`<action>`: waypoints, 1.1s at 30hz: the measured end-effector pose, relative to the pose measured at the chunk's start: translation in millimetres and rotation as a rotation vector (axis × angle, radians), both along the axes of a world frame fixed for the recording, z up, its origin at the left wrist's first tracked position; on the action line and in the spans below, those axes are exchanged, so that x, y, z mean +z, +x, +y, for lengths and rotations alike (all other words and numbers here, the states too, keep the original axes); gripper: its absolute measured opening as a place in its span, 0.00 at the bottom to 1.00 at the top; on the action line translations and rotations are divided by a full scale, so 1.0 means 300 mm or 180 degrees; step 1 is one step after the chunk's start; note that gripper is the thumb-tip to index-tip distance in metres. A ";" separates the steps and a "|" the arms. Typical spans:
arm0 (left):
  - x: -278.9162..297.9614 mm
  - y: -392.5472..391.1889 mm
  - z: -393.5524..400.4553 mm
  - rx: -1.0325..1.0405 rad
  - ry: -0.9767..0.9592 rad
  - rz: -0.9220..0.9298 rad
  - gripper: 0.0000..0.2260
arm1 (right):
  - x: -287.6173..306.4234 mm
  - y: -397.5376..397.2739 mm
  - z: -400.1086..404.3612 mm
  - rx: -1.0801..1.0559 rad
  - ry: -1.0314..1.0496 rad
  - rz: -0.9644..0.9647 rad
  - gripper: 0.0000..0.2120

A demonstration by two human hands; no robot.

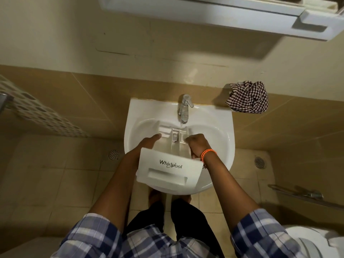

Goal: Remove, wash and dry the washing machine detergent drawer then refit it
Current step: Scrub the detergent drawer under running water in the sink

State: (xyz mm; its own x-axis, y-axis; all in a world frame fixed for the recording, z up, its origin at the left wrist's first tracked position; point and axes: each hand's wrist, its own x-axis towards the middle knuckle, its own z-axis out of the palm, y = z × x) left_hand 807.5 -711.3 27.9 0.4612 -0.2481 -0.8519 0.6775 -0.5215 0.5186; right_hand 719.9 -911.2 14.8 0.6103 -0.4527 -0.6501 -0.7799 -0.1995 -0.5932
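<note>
White sink (219,127) holds detergent drawer (170,169).

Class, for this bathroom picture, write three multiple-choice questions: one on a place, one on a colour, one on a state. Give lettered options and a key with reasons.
1. Where is the white plastic Whirlpool detergent drawer?
A. on the floor
B. over the white ceramic basin
C. on the shelf

2. What colour is the braided wristband on the right wrist?
A. orange
B. green
C. blue

3. What is the right hand doing?
A. hanging idle
B. turning the chrome tap
C. gripping the drawer's side

Key: 1 B, the drawer sits above the bowl, under the tap; 2 A, the band shows bright orange; 3 C, its fingers curl round the drawer's right edge, while the left hand steadies the other side.
</note>
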 end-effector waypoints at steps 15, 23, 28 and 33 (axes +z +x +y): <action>-0.060 -0.029 0.113 0.1420 -0.0444 -0.0770 0.10 | 0.018 0.090 -0.012 -0.0391 -0.1376 -0.1129 0.10; -0.033 -0.006 0.045 0.1638 -0.0521 -0.1228 0.11 | 0.063 0.189 -0.027 0.0032 -0.1913 -0.1446 0.19; -0.013 0.003 0.006 0.1562 -0.0656 -0.1162 0.14 | 0.076 0.180 -0.030 0.0222 -0.1739 -0.1400 0.16; 0.018 -0.015 -0.051 0.1552 -0.0750 -0.1225 0.11 | 0.138 0.120 -0.090 0.0155 -0.2290 -0.1666 0.14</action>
